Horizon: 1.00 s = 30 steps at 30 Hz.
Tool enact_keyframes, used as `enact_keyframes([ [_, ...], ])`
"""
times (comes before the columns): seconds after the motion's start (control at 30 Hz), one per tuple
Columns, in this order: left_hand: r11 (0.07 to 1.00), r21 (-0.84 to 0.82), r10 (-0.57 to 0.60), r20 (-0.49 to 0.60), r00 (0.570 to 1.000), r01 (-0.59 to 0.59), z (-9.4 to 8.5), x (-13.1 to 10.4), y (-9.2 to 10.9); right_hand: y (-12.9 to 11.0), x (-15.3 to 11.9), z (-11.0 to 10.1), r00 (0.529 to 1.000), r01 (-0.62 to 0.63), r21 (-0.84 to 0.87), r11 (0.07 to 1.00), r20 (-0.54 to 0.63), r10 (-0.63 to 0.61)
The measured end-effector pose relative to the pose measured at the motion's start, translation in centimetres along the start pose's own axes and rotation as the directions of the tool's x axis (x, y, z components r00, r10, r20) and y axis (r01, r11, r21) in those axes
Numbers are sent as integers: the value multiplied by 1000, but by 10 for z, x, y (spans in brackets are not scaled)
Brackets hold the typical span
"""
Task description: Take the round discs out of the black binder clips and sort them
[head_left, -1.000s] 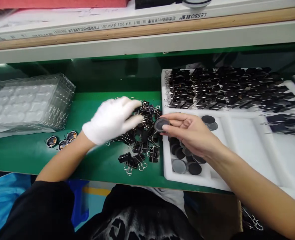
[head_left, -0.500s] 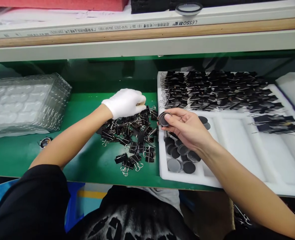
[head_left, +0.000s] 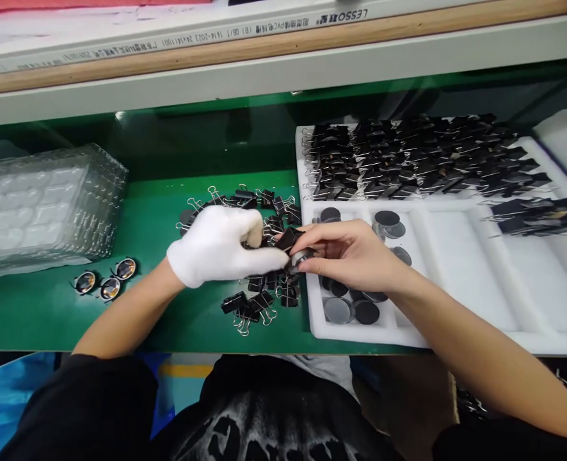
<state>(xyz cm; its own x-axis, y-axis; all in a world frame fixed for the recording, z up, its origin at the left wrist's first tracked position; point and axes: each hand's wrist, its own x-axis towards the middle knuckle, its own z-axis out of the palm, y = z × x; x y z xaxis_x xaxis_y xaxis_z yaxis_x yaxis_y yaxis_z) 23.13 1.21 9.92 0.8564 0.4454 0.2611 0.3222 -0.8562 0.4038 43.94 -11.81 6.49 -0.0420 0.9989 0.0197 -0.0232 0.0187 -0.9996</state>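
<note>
My left hand, in a white glove, is closed with its thumb and fingers at a black binder clip. Bare and pinching, my right hand holds dark round discs right against that clip. The two hands meet over the right edge of a loose pile of binder clips with silver wire handles. My gloved fingers hide part of the clip, so how far its jaws reach over the discs cannot be made out. More dark discs lie in the near left compartment of the white foam tray.
Rows of clipped pieces fill the tray's far side. Clear plastic trays are stacked at the left. Three small round parts with amber-looking centres lie by my left forearm. A shelf ledge runs across the back above the green tabletop.
My left hand has come nearer from the back of the clip pile, bringing a binder clip to the discs. My right hand has moved slightly left and down. The view has shifted a little.
</note>
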Motion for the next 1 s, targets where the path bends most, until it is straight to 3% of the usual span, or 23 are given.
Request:
enact_keyframes([
  [0.1, 995, -56, 83, 105, 991, -77, 5, -6, -4, -2, -2, -2, 997, 3, -86, 996, 82, 4],
  [0.23, 995, -56, 94, 146, 985, -87, 12, -9, -3, -3, -2, -3, 989, -11, -103, 995, 148, 26],
  [0.3, 995, -25, 94, 121, 988, -92, 13, -8, -4, -5, -1, -5, 996, -28, -91, 995, 84, 35],
  [0.37, 996, -29, 89, 66, 994, -87, 13, -6, -8, -7, 1, -8, 997, -45, -76, 996, -58, 41],
  [0.43, 995, -72, 66, 34, 997, -64, 12, -3, -12, -9, 2, -12, 979, -69, -61, 996, -193, 56],
  [0.5, 992, -120, 43, 52, 998, -36, 12, -2, -16, -10, 4, -16, 966, -100, -55, 993, -245, 84],
  [0.83, 964, -264, 50, 102, 994, -21, 26, -9, -1, -13, 5, -25, 987, -155, -161, 975, -56, 148],
  [1.0, 959, -280, 95, 205, 974, -35, 15, -9, -8, -11, 4, -27, 982, -187, -110, 976, -40, 183],
])
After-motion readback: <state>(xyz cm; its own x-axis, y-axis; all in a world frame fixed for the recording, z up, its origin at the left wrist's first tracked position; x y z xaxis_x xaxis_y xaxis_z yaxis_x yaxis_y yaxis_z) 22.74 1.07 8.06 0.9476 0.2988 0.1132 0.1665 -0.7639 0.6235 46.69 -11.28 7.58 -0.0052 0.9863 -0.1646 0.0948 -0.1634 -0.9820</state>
